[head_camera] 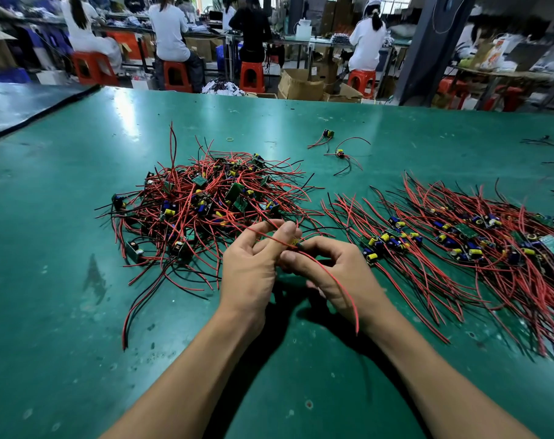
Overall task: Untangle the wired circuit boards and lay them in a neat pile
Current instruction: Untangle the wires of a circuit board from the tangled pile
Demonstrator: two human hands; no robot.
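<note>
2 hands are brought together over the near middle of the desk (79, 312), with 1 wired board (297, 243) held between them. The left hand (250, 267) is curled, its thumb and fingers pinching the board's red lead (335, 280) where it passes at 12 o'clock of the palm. The right hand (342, 267) is closed on the small board itself, thumb against fingers. The lead's long axis is laid from 10 o'clock to 5 o'clock, and its free end is draped over the right wrist.

The neat pile (478, 242) is found at 3 o'clock of the hands, its leads combed roughly from 11 o'clock to 5 o'clock, so only a slight turn is judged necessary before the held board is laid down. The right hand is the nearer one. The tangled heap (199, 201) is set at 11 o'clock, nearer the left hand, and much of it is judged to remain unsorted.

2 stray boards (328, 133) (340, 153) and a rubber band (230, 139) are seen at 12 o'clock, well apart from both piles. The desk is covered in worn green matting. Beyond it, people are seated on red stools (251, 76) at further benches, with cardboard boxes (301, 83) on the floor.
</note>
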